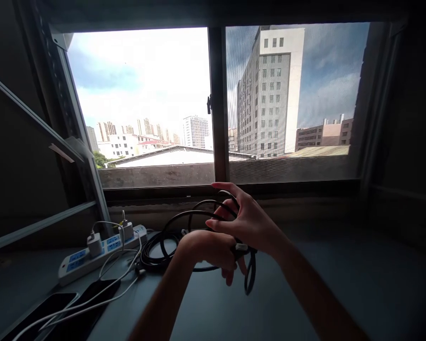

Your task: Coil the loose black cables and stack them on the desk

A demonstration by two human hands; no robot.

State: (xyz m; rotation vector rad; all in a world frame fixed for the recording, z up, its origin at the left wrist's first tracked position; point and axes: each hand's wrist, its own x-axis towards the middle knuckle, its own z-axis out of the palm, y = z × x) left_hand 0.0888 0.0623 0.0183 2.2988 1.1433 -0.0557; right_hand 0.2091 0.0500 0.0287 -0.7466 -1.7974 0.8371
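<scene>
A black cable [195, 212] rises in loose loops from the table into my two hands, above the middle of the table. My left hand [211, 247] is bent at the wrist and closed around part of the cable; a pale connector end [241, 246] sticks out by its knuckles. Just above and to the right, my right hand [247, 218] holds the upper loops between thumb and curled fingers, its index finger stretched out. A short loop of cable hangs below the hands. More of it lies in a coil [149, 265] on the table, left of my left hand. Some fingertips are hidden.
A white power strip [104, 253] with two plugged-in chargers stands at the left. White cords [92, 299] run over dark phone-like devices [95, 303] at the front left. The grey table [333, 284] extends right; behind it is a window [218, 118]. Metal frame bars [81, 109] flank the left side.
</scene>
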